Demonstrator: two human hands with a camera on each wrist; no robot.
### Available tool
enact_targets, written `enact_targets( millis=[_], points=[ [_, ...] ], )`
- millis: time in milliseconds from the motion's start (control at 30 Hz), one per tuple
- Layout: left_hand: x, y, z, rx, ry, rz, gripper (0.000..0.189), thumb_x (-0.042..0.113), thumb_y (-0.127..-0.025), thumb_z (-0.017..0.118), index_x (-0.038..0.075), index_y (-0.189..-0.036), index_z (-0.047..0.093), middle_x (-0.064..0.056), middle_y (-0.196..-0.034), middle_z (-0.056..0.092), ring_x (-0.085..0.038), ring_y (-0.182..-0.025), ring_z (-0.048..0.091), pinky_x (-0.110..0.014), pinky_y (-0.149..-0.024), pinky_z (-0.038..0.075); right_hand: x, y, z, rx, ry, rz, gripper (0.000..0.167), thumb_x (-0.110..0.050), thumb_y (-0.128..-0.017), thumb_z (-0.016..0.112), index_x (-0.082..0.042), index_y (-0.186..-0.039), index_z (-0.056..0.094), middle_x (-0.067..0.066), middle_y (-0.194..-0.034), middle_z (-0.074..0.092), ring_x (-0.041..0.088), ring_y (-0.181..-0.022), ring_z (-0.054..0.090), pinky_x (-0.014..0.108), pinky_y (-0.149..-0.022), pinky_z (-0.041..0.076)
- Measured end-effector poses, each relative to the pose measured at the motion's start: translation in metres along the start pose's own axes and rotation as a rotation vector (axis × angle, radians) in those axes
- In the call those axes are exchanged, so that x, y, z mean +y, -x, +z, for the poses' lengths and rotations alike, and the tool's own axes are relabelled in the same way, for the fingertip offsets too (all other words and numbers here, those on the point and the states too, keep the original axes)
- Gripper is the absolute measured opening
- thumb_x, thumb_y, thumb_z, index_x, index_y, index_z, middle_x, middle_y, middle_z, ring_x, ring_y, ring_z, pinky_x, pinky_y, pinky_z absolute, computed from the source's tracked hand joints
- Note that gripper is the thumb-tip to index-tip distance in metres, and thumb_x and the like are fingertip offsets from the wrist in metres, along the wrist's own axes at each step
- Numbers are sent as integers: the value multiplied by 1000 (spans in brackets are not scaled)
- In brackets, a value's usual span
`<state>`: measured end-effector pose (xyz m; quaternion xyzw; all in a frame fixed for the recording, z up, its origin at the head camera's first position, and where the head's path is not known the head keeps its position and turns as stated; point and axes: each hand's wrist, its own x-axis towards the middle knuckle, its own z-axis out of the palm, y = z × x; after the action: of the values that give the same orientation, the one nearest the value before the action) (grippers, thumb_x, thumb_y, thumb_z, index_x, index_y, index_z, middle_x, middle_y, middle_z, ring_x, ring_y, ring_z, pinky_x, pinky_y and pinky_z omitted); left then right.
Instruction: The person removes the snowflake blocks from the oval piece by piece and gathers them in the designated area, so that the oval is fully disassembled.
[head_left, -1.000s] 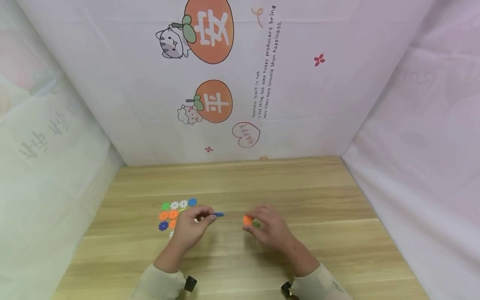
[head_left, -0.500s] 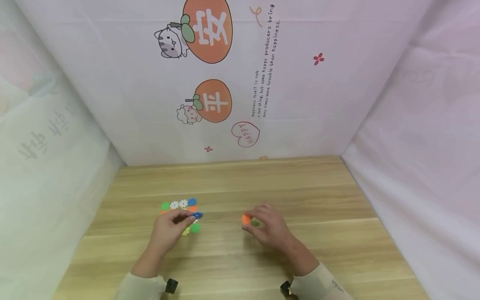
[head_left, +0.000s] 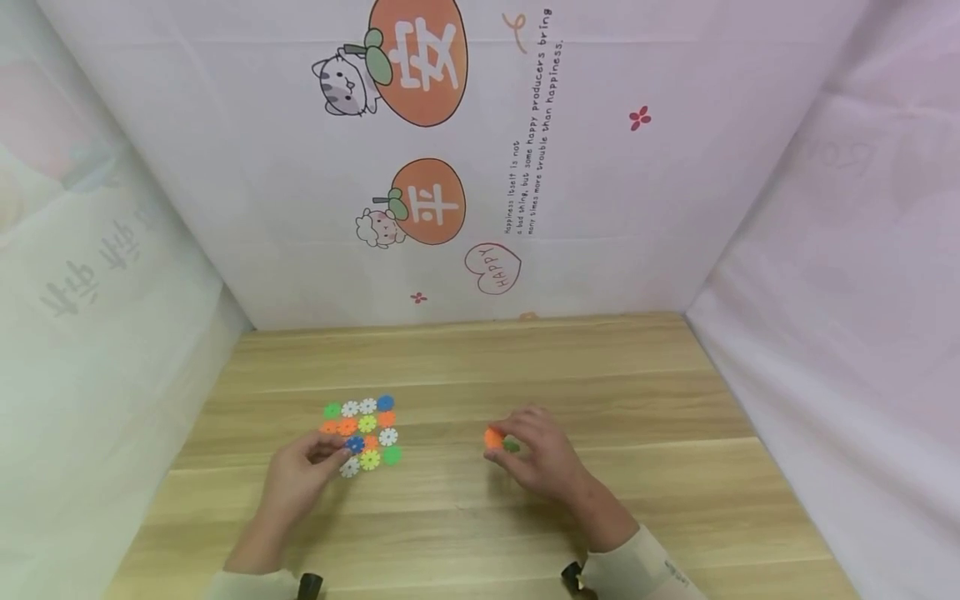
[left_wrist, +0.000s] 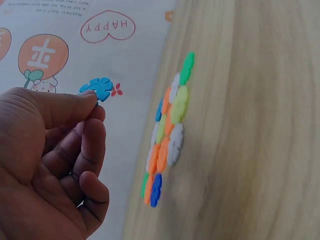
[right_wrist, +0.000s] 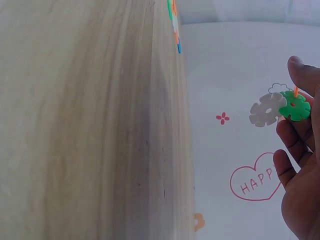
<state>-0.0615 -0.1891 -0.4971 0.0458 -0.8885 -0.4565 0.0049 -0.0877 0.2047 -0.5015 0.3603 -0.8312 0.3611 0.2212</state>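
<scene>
Between thumb and forefinger, my left hand (head_left: 294, 475) pinches a blue notched snowflake disc (left_wrist: 102, 88), above the left edge of a flat group of similar discs. Those lie in rows on the table: a white disc (head_left: 387, 437), a yellow disc (head_left: 370, 460) and a green disc (head_left: 392, 455) among them. A dark blue disc (left_wrist: 156, 190), seen in the left wrist view, is covered by my hand in the head view. My right hand (head_left: 543, 457) holds an orange disc (head_left: 492, 438) joined to a green disc (right_wrist: 298, 110) and a whitish disc (right_wrist: 265, 109).
The wooden table (head_left: 450, 533) runs back to a white printed cloth (head_left: 577, 250). Similar cloth hangs at both sides. A black device (head_left: 310, 585) sits at the left cuff, and another (head_left: 573, 577) at the right.
My left hand has moved left with the blue disc, from near the middle to over the rows of discs, uncovering those on the right. My right hand has stayed nearly still.
</scene>
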Motion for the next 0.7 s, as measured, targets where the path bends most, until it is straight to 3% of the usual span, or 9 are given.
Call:
enact_targets(
  millis=[300,500,700],
  points=[
    [-15,5,-16,8,-131,-46,24,27,-93,78,11,-110,75,-5,-106,76,-27,-101,70,-49,-90,57,2,0,-1,15,5,-30,33,-34,-93,80,-8,-113,77,-6,-105,75,15,-99,63,38,-85,52],
    [-26,6,-23,-10,-204,-85,30,27,-94,77,6,-115,74,-9,-107,76,-29,-99,70,-51,-86,57,2,-1,-1,20,7,-41,32,-29,-90,83,-6,-112,77,-4,-105,76,16,-97,64,40,-84,53],
    [-37,4,-25,-55,-245,-96,29,28,-96,73,6,-114,76,-16,-115,75,-38,-107,69,-57,-89,55,2,0,-1,10,10,-32,32,-29,-91,83,-8,-113,77,-4,-105,76,16,-97,64,39,-84,53]
  ],
)
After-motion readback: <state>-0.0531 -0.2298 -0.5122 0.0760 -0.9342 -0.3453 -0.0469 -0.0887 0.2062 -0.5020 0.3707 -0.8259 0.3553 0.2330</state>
